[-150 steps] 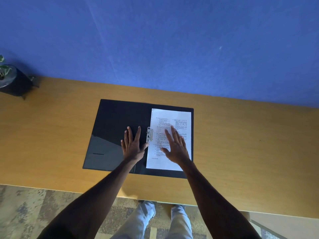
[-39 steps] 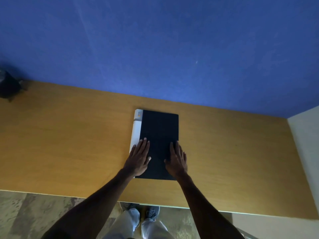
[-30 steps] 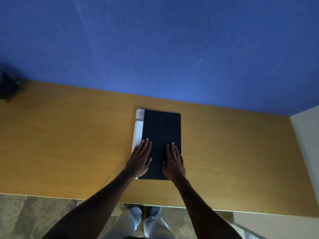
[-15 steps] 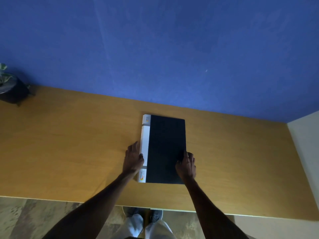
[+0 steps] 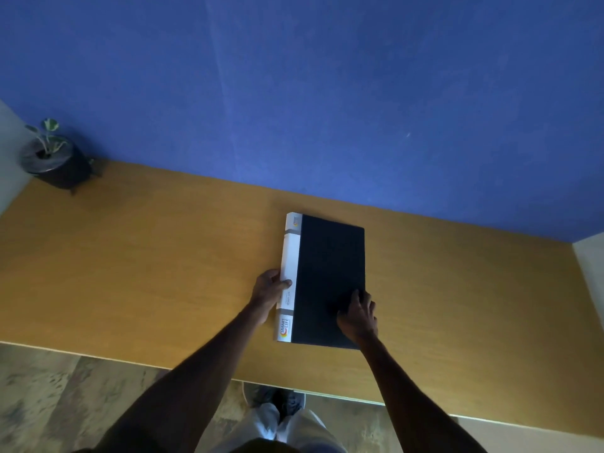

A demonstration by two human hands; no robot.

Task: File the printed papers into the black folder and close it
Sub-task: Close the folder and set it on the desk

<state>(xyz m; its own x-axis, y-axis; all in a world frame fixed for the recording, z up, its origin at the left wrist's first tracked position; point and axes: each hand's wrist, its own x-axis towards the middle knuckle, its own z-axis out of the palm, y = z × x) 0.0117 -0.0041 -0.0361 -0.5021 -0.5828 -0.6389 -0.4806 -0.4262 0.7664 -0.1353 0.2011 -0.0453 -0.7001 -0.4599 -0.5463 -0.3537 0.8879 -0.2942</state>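
Observation:
The black folder [image 5: 330,273] lies closed and flat on the wooden desk [image 5: 147,266], its white labelled spine along the left side. The printed papers are hidden inside it. My left hand [image 5: 269,294] grips the spine edge, thumb on top of the white strip. My right hand [image 5: 358,313] holds the folder's right edge near the front corner, fingers curled onto the cover.
A small potted plant [image 5: 52,158] in a dark pot stands at the desk's far left corner. A blue wall rises behind the desk. The desk's front edge runs just below the folder; my legs and the floor show beneath it.
Five seconds ago the folder lay open with the paper showing; it is shut now. My hands have gone from flat on the cover to gripping its left and right edges.

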